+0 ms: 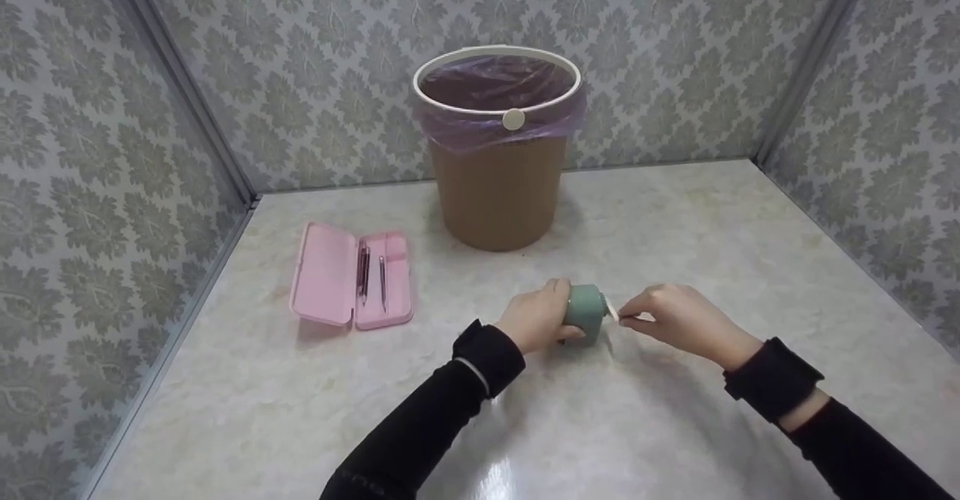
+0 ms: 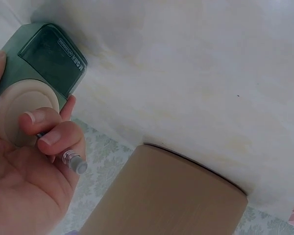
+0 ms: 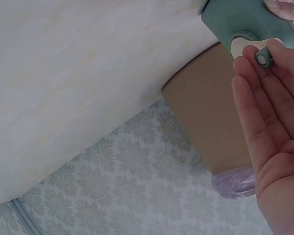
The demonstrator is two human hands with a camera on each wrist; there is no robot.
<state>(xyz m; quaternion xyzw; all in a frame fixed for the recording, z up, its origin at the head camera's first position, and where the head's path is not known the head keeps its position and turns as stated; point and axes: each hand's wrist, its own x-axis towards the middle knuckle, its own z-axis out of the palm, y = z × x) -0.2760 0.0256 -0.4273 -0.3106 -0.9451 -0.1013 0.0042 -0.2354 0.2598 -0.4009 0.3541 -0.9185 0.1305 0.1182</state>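
A green crank pencil sharpener (image 1: 585,312) is held over the table by my left hand (image 1: 538,316), whose fingers lie along its side. In the left wrist view, the sharpener has a dark see-through drawer (image 2: 54,58) and a round cream front (image 2: 27,105). Curled fingers of that hand also hold a pencil (image 2: 74,160) against this front; its eraser end sticks out and the rest is hidden. On the opposite side, my right hand (image 1: 679,320) pinches the small green knob (image 3: 263,58) of the cream crank (image 3: 242,45) between thumb and fingertips.
A pink pencil case (image 1: 322,275) lies open at the left with several pencils (image 1: 365,271) inside. Behind the hands stands a brown bin (image 1: 499,192) lined with a purple bag (image 1: 450,128). Patterned walls (image 1: 330,72) border the marbled table (image 1: 300,425).
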